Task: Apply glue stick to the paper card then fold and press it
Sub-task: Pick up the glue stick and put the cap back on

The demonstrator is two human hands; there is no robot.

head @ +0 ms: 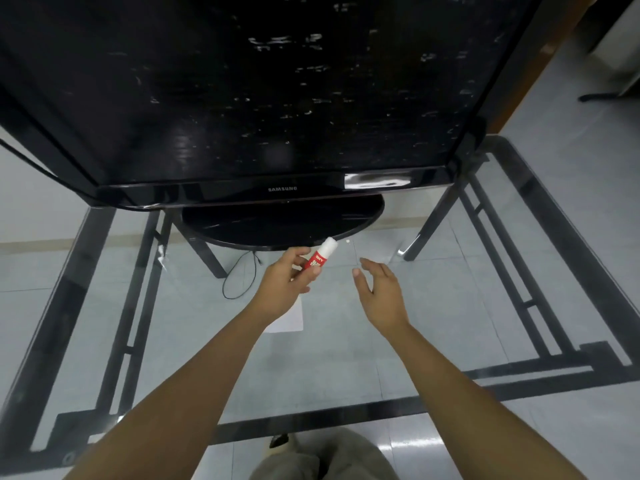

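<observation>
My left hand grips a red glue stick with a white cap, held tilted so the cap points up and to the right. Under my left wrist lies a white paper card on the glass table; my forearm hides most of it. A short way to the right of the glue stick, my right hand hovers with relaxed, spread fingers and holds nothing.
The glass table has a black frame pattern along its edges. A large black monitor on an oval base stands at the back, just beyond my hands. A thin cable loops on the floor below the glass.
</observation>
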